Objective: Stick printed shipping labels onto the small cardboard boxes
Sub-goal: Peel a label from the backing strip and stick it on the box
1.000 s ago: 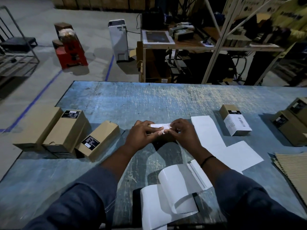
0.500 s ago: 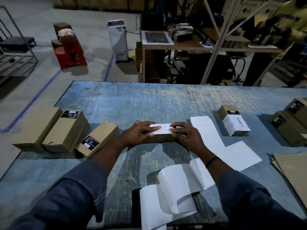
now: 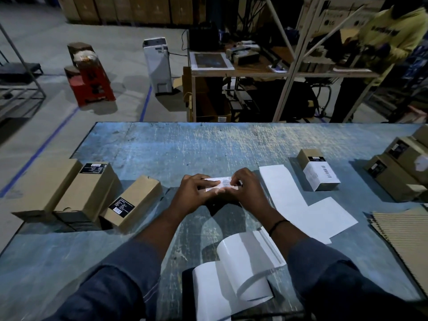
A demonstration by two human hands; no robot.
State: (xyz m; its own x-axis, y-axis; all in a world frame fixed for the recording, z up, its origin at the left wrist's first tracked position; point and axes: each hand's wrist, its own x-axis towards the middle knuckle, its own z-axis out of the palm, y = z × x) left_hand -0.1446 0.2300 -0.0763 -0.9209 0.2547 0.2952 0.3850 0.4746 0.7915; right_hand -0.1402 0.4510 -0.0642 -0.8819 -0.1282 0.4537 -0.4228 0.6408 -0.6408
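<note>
On the blue table (image 3: pixel 185 147), we had three brown boxes (image 3: pixel 90 191) at left showing no white label and one labelled box (image 3: pixel 320 172) at right. Mid-table, our left hand (image 3: pixel 194 193) and right hand (image 3: pixel 249 191) each pinched an end of the shipping label (image 3: pixel 220 183). Its long axis ran left-right, print up. We couldn't tell if it was stuck down yet.

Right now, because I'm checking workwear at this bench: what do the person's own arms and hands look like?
The left hand and the right hand are bare, ungloved. The left sleeve and right sleeve are dark blue cloth, leaving the forearms uncovered; the left shows pale seam stitching. A thin black band circles the right wrist.
</note>
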